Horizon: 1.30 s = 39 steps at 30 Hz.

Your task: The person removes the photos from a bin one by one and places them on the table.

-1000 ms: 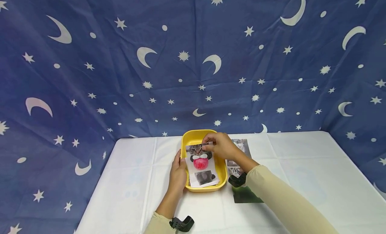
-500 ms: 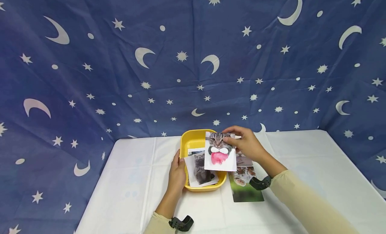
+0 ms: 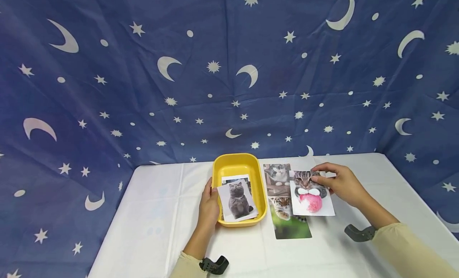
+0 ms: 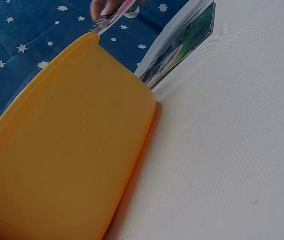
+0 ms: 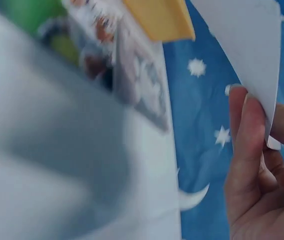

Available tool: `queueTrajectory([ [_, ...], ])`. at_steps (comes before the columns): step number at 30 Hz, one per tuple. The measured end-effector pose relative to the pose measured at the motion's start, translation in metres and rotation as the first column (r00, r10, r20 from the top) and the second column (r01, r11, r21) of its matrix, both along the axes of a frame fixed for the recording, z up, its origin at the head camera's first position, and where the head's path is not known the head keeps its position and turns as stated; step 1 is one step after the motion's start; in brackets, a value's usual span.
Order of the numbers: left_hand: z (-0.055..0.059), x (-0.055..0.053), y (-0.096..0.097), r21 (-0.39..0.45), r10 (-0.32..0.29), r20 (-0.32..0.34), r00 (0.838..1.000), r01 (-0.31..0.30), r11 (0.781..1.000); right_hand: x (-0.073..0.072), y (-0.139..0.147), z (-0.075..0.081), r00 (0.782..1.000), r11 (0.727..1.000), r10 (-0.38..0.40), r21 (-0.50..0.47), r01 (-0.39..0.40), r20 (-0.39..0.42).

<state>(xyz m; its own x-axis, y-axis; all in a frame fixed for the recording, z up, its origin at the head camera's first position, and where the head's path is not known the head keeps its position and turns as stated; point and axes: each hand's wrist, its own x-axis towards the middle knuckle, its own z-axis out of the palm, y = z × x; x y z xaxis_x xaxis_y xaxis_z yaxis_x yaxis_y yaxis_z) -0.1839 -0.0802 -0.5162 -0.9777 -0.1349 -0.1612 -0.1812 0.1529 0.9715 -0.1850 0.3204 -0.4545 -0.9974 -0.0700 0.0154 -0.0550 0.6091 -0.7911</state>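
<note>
The left hand (image 3: 207, 209) rests against the near-left rim of a yellow bin (image 3: 234, 163); whether its fingers curl round the wall cannot be told. The right hand (image 3: 343, 185) pinches the far-right corner of a tabby card (image 3: 310, 201), held above the table right of the bin. The tabby's head points toward the backdrop, its pink ball toward the person; foreshortened, the card's long axis is unclear. The right wrist view alone shows its white back; the left wrist view shows the bin's outer wall.
</note>
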Motion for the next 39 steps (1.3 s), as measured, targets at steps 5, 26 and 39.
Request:
queueTrajectory([
  [5,-0.001,0.000,0.000,-0.002,0.004,0.008,1.000,-0.004,1.000,0.012,0.024,-0.013,0.999,0.999,-0.012,0.050,0.010,0.031],
  [26,-0.001,0.000,0.000,-0.005,0.003,0.002,1.000,-0.003,1.000,0.022,0.044,-0.061,0.999,0.954,-0.011,0.298,0.026,-0.052],
  [39,0.001,0.000,-0.001,0.008,-0.001,0.015,1.000,0.001,1.000,0.017,0.046,-0.057,0.999,0.942,0.013,0.335,0.003,-0.047],
])
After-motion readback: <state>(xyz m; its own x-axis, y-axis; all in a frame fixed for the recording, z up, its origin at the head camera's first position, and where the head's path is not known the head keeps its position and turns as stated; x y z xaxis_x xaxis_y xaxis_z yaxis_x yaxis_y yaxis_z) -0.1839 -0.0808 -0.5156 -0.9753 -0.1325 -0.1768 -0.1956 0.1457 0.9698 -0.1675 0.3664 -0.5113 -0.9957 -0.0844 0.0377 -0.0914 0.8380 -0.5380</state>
